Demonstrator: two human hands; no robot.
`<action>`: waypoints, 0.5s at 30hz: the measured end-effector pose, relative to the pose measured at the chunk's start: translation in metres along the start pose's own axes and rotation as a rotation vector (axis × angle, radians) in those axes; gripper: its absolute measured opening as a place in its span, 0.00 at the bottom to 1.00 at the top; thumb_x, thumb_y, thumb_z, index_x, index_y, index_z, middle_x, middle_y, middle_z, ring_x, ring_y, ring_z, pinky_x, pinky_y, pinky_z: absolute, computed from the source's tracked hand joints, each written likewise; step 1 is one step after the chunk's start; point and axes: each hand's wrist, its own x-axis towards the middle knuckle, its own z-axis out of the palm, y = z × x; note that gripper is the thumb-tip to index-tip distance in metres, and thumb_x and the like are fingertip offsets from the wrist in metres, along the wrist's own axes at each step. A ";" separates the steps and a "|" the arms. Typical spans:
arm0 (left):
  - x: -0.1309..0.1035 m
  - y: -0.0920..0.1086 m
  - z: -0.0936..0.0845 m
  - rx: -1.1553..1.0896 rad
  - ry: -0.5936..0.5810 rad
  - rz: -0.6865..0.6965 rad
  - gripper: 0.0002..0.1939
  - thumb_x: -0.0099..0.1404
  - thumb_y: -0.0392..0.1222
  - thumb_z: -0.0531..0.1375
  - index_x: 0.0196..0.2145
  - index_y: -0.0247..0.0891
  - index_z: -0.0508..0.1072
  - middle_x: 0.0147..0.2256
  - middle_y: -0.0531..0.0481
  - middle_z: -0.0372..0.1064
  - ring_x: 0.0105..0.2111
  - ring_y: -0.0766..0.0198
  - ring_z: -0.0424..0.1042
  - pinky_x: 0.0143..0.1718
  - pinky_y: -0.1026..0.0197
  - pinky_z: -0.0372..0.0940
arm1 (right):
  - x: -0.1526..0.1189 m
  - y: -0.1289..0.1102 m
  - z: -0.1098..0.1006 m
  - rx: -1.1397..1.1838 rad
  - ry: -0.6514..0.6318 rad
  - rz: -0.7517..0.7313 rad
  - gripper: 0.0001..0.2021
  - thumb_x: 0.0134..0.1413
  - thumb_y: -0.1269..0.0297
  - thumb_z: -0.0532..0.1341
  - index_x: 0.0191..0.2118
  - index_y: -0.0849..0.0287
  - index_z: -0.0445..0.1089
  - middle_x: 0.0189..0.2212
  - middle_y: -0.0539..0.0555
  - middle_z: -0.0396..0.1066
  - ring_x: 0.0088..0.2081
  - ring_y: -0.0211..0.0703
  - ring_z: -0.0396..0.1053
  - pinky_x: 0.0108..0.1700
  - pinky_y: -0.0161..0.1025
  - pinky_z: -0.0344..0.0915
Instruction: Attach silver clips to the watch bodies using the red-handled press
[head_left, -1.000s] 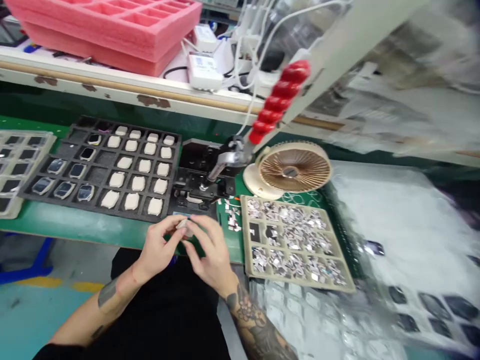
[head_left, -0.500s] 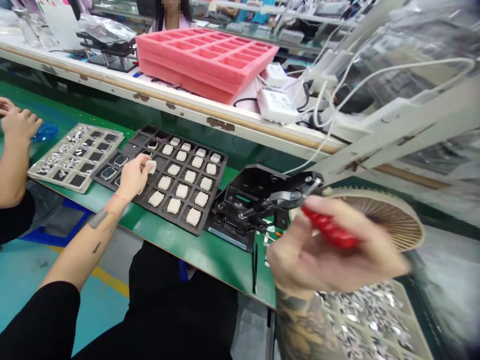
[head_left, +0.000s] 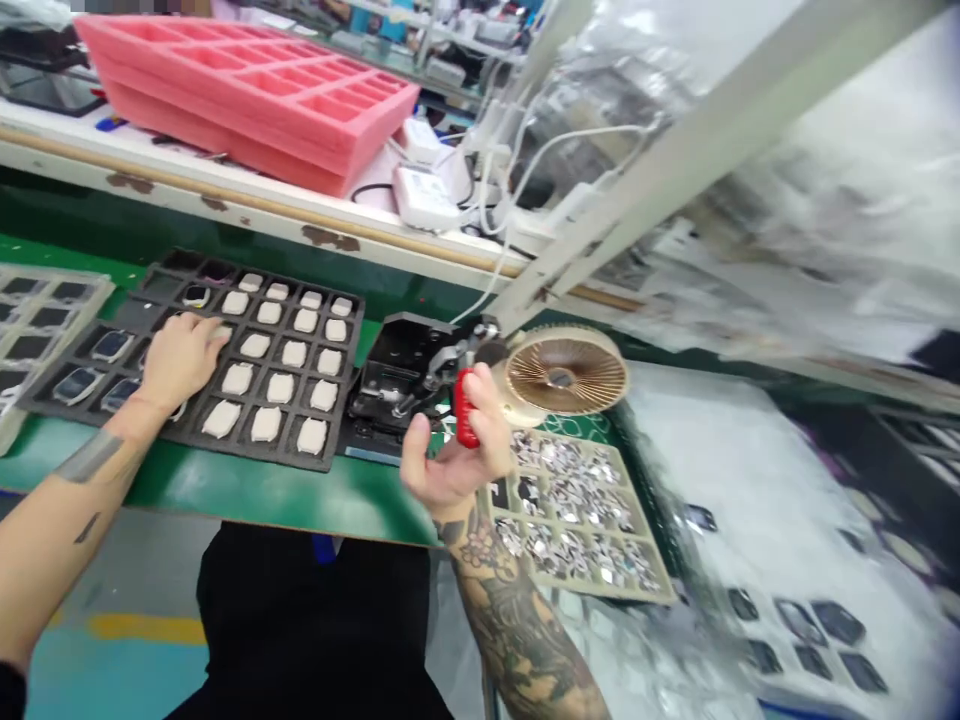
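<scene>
My left hand is over the dark foam tray, its fingers closed around a small white piece that is mostly hidden. Pale watch-shaped pieces fill the right-hand cells, while dark-faced watches lie in cells at the left. My right hand has its fingers curled round the red handle of a black clamp fixture; the thumb stands apart from the handle. The fixture is on the green bench, right of the foam tray.
A beige fan stands behind a compartment tray of small shiny parts. Another pale tray is at the left. On the shelf sit pink foam trays and a white box with cables. Watches lie on plastic sheeting at right.
The view has swung right, bringing the fan and the watches on plastic into fuller sight. The red handle is now more upright in my right hand. My left hand stays at the foam tray.
</scene>
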 end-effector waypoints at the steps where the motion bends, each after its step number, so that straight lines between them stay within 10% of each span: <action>1: -0.001 -0.002 0.002 0.010 0.017 0.000 0.28 0.78 0.55 0.50 0.62 0.35 0.76 0.55 0.34 0.74 0.55 0.39 0.71 0.59 0.40 0.68 | -0.007 -0.006 -0.005 -0.033 -0.018 0.056 0.38 0.64 0.75 0.61 0.75 0.53 0.48 0.67 0.65 0.64 0.72 0.64 0.66 0.66 0.78 0.72; 9: 0.020 0.000 -0.005 0.029 0.170 0.013 0.35 0.76 0.70 0.51 0.62 0.40 0.73 0.57 0.42 0.71 0.58 0.40 0.70 0.63 0.39 0.68 | -0.108 -0.053 -0.057 -0.047 -0.376 0.433 0.25 0.64 0.78 0.62 0.65 0.59 0.68 0.53 0.63 0.76 0.55 0.54 0.77 0.54 0.54 0.79; 15: 0.121 0.089 0.010 0.039 -0.036 0.363 0.29 0.79 0.58 0.52 0.62 0.35 0.76 0.57 0.34 0.75 0.61 0.38 0.72 0.65 0.41 0.66 | -0.130 -0.050 -0.056 -0.145 -0.633 0.388 0.08 0.69 0.73 0.63 0.50 0.59 0.75 0.31 0.53 0.74 0.33 0.45 0.71 0.36 0.43 0.67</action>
